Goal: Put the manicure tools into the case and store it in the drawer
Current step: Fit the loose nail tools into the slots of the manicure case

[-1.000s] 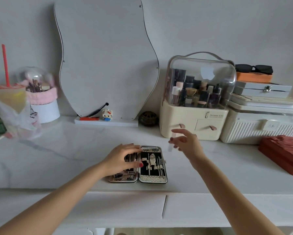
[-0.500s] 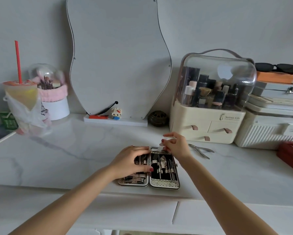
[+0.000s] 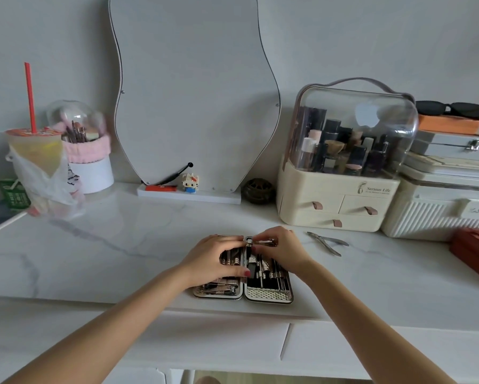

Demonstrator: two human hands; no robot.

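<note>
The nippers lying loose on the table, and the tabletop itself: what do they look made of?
The nippers look like polished steel: thin, grey, with bright glints along the handles. The tabletop looks like white marble or a marble-look laminate: smooth, faintly glossy, crossed by grey veins. Which of the two, the picture cannot settle.

head view | faces forward-down | near marble desktop [image 3: 99, 253]

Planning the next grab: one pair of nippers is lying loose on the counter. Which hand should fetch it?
Right. The cuticle nippers lie just right of the right hand, which pinches a tool at the top of the open manicure case. The left hand rests on the case's left half, farther away.
</note>
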